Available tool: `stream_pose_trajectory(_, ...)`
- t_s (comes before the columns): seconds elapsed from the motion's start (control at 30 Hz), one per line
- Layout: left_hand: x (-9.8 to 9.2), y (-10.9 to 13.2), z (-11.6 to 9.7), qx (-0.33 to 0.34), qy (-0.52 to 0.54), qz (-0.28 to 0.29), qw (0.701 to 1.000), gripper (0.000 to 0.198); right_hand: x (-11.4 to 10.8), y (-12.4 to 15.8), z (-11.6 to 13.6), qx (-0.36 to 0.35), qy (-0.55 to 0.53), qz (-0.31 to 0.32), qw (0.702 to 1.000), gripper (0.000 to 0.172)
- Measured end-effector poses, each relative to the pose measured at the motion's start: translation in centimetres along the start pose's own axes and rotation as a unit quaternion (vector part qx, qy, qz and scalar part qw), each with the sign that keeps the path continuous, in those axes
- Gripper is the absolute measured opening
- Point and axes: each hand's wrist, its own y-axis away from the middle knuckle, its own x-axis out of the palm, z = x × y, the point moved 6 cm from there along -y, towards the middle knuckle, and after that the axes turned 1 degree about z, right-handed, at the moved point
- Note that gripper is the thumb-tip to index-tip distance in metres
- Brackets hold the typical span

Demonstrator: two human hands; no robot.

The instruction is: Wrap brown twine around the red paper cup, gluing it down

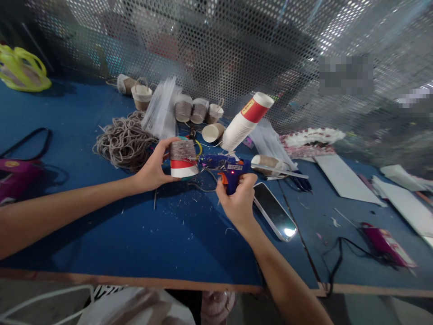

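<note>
My left hand [156, 169] holds a red and white paper cup [183, 168] whose upper part is wrapped in grey cord [181, 150]. Fingers grip it from the left side. My right hand [239, 195] is closed on the handle of a blue glue gun [237, 168] with an orange trigger and a small red light. A clear glue stick [287, 170] sticks out of its rear. The gun's nozzle points left and meets the cord-wrapped side of the cup. A tangled heap of grey cord [123, 142] lies behind my left hand.
A leaning stack of paper cups [241, 122] rises behind the glue gun. Several cord-wrapped cups [183, 108] line the back near a metal mesh [216, 49]. A phone [274, 212] lies right of my right wrist. White boards [348, 178] and a magenta item [387, 243] are farther right.
</note>
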Motion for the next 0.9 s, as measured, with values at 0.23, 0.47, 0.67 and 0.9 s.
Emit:
stream_pose_trajectory(0.23,-0.1,0.1,0.1,0.011,0.004,-0.008,1.000,0.087,-0.2,-0.1,-0.3,0.009,0.010,-0.003,1.000,0.038)
stream_pose_trajectory(0.47,-0.2,-0.1,-0.2,0.008,0.010,-0.006,1.000,0.086,-0.3,-0.2,-0.5,-0.006,0.007,-0.008,1.000,0.036)
stream_pose_trajectory(0.67,-0.1,0.0,0.1,0.004,0.026,-0.008,1.000,0.087,-0.3,-0.4,-0.7,0.003,-0.004,-0.003,1.000,0.037)
stream_pose_trajectory(0.9,0.0,-0.1,-0.1,0.001,0.036,-0.003,0.999,0.086,-0.2,-0.6,-1.4,0.023,0.011,-0.001,1.000,0.039)
